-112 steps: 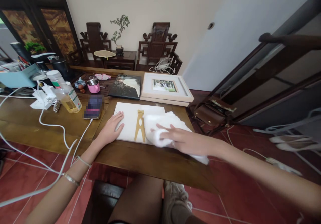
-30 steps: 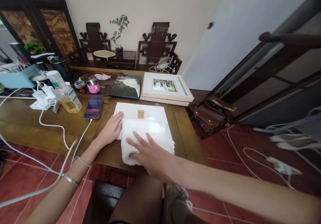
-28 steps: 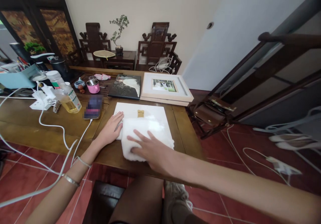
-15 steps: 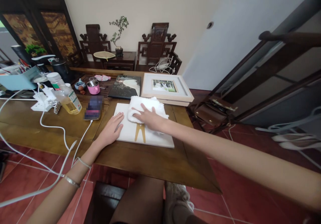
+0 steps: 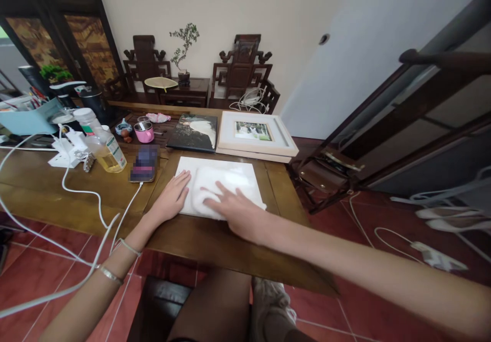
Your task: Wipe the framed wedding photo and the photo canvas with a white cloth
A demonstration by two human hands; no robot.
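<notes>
A white board or panel [image 5: 245,171] lies flat on the wooden table in front of me. My left hand [image 5: 172,195] rests flat on its left edge, fingers stretched out and close together. With spread fingers, my right hand [image 5: 238,209] presses down on a folded white cloth [image 5: 203,183], which lies over the board's middle and near part. The cloth is slightly blurred and hides much of the board's face. Beyond the board lie a dark picture panel [image 5: 194,133] and a light wooden picture frame [image 5: 257,133] with a photo in it.
On the left are a charging phone [image 5: 144,164], a bottle of yellow liquid [image 5: 102,145], a white power strip [image 5: 69,150] and loose cables. A pink cup [image 5: 144,132] stands behind the phone. A brown bag [image 5: 322,173] sits to the right of the table.
My right hand has slid the cloth toward me, from the board's far part to its near part. The gold shape on the board is now covered. My left hand stays put.
</notes>
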